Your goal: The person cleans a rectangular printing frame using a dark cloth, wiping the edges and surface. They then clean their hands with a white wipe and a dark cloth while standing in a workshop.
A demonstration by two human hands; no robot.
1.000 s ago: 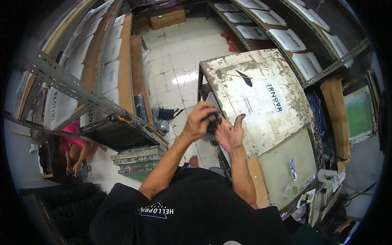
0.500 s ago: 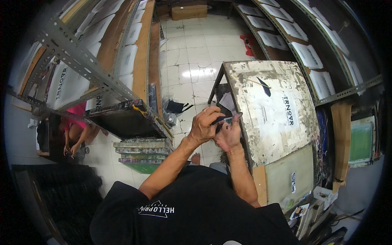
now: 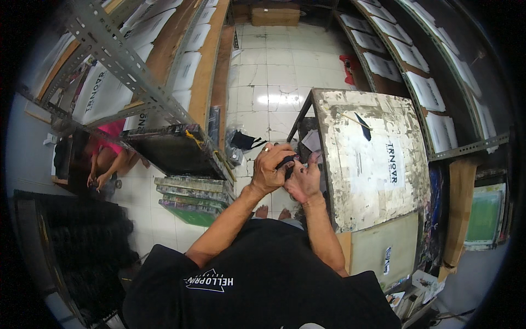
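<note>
My left hand (image 3: 272, 167) wears a ring and is closed around a small dark object (image 3: 287, 163), pressing it against the palm of my right hand (image 3: 303, 180). My right hand is held palm up with fingers spread, stained dark. Both hands hover at the left edge of a paint-stained work table (image 3: 372, 164) with a white sheet and a small dark blade-like piece (image 3: 361, 119) on it.
A metal rack (image 3: 120, 60) with white printed sheets runs along my left. Stacked framed screens (image 3: 192, 194) lie on the tiled floor. A person in pink (image 3: 112, 156) crouches at far left. More shelves (image 3: 416, 60) line the right side.
The view has shifted so the table sits further right. My hands stay together, the left one still working the dark object against the right palm.
</note>
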